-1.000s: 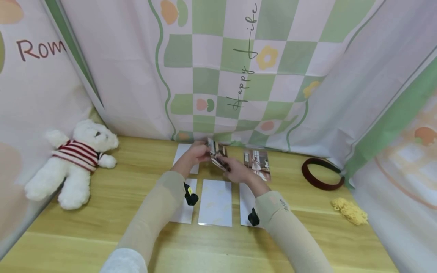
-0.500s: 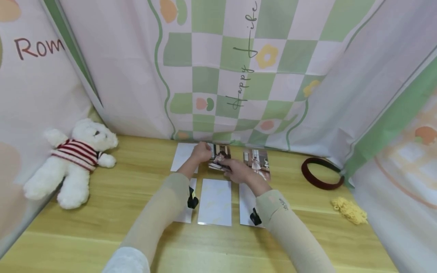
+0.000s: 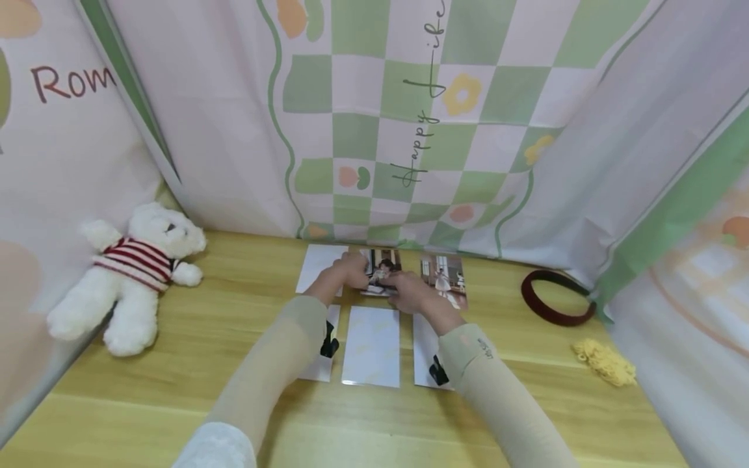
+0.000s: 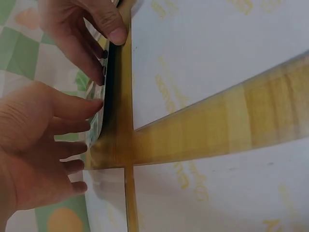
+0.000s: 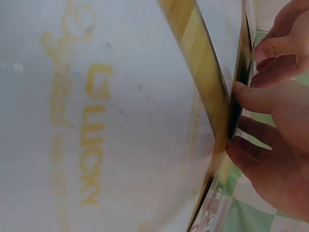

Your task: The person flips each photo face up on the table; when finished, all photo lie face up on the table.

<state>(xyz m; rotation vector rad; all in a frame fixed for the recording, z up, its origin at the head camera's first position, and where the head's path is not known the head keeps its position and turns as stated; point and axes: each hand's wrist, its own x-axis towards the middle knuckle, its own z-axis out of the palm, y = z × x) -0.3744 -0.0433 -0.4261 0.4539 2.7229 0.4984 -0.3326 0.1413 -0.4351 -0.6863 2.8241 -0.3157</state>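
Observation:
A photo print [image 3: 384,262] with a dark-haired figure lies close over the table in the back row. My left hand [image 3: 351,269] is at its left edge; in the left wrist view the left hand [image 4: 43,140] has its fingers fairly straight, tips at the print. At the lower right corner my right hand [image 3: 408,290] pinches the print, its thumb [image 5: 256,98] on the near side. Another photo print [image 3: 445,276], picture up, lies to the right. White card [image 3: 316,263] lies left, partly under the left hand. In front is a row of white cards [image 3: 371,346], some partly covered by the sleeves.
A white teddy bear [image 3: 131,279] in a striped shirt leans at the left. On the right are a dark red headband [image 3: 541,309] and a bundle of yellow yarn [image 3: 605,363]. Printed curtains [image 3: 351,136] border the wooden table [image 3: 363,429].
The photo print, tilted up between both hands, has come down flatter toward the table. My left hand has moved slightly down along its left edge; the right stays near its lower right corner.

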